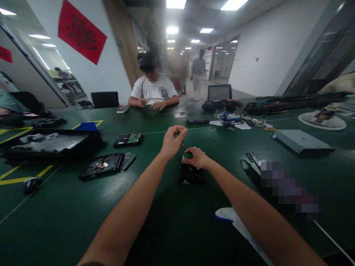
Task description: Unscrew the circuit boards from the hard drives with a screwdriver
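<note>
A black hard drive lies flat on the green table in front of me, with a green circuit board at its far end. My left hand is closed in a pinch above that end, around a small screwdriver with some yellow on its handle. Its thin shaft points down at the board; whether the tip sits in a screw is hidden. My right hand curls over the board and the drive's far right side, gripping it with thumb and fingers.
To the left lie another hard drive, an opened drive casing with a loose board, and a black tray. At right are a grey metal box and a white-blue strip under my forearm. A person sits opposite.
</note>
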Demonstrator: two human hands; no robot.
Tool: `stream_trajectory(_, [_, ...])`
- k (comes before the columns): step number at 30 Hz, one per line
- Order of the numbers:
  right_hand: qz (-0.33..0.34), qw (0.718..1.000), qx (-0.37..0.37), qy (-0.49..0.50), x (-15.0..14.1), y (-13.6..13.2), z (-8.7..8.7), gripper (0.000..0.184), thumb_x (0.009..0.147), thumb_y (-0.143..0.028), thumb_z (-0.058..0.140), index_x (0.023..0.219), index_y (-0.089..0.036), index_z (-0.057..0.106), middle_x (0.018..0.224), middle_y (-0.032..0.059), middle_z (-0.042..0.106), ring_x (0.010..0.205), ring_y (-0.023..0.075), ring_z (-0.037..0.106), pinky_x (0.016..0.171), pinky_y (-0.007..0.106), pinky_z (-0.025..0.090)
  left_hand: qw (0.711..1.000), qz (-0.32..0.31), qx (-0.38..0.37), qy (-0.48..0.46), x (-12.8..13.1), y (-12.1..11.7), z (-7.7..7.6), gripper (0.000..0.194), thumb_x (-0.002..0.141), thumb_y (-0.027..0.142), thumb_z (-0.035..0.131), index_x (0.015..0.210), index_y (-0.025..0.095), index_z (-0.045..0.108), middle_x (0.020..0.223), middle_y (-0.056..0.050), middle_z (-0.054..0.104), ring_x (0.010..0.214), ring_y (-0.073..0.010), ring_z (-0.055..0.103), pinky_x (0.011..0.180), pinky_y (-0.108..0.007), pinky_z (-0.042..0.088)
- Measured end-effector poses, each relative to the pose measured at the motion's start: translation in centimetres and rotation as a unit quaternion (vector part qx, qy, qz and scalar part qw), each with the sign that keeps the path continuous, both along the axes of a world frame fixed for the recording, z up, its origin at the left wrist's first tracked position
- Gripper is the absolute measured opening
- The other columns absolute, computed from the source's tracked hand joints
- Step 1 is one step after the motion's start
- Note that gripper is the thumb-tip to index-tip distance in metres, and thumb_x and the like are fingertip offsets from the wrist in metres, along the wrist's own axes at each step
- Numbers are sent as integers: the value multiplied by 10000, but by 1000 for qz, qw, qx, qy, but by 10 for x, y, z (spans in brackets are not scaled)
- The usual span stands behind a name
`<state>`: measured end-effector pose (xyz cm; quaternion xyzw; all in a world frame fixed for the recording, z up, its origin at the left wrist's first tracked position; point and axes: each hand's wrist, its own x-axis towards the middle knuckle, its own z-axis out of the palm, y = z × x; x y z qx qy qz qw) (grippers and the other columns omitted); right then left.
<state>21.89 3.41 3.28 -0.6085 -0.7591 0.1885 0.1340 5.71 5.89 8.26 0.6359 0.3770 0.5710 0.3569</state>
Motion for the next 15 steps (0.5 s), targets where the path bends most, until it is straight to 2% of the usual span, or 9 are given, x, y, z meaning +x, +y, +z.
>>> stream_trajectory(2, [-5, 1000, 1, -1, -1, 0, 0, 430, 836, -521, 762, 1202, -304, 706, 1250, 56, 697, 1165, 289, 631, 910, 378, 484, 999, -44, -29, -13, -4, -1, 5, 301, 876, 492, 728, 932, 198, 698, 759, 11, 578, 616, -106, 541, 483, -190, 481])
stream_trajectory(5, [-5, 1000, -1, 1, -1, 0, -1, 419, 836, -518, 759, 1197, -312, 707, 1258, 49, 691, 1184, 293, 622, 932, 399, 480, 987, -112, -98, -67, -8, -2, 12, 321, 846, 483, 744, 959, 187, 696, 819, -18, 646, 701, -135, 618, 482, -195, 486])
stream_trajectory(10, [3, 1000, 3, 4, 1, 0, -3, 425, 839, -541, 746, 1200, -320, 705, 1271, 48, 683, 1194, 304, 613, 947, 421, 473, 961, -114, -199, -154, -15, 1, 14, 269, 810, 396, 734, 944, 185, 632, 877, -58, 715, 798, -186, 701, 518, -230, 531])
stream_trajectory(12, [6, 1000, 6, 2, 2, 0, -3, 435, 840, -550, 742, 1207, -320, 700, 1271, 47, 683, 1196, 303, 612, 945, 413, 474, 957, -130, -212, -150, -17, 1, 16, 247, 800, 378, 734, 915, 183, 634, 902, -67, 719, 834, -189, 705, 564, -243, 559])
stream_trajectory(15, [7, 1000, 8, 0, 2, 1, -4, 429, 844, -545, 739, 1206, -318, 701, 1264, 51, 686, 1189, 299, 616, 939, 404, 477, 967, -147, -187, -96, -20, -2, 21, 232, 796, 397, 743, 875, 190, 673, 910, -53, 693, 830, -174, 672, 565, -233, 557])
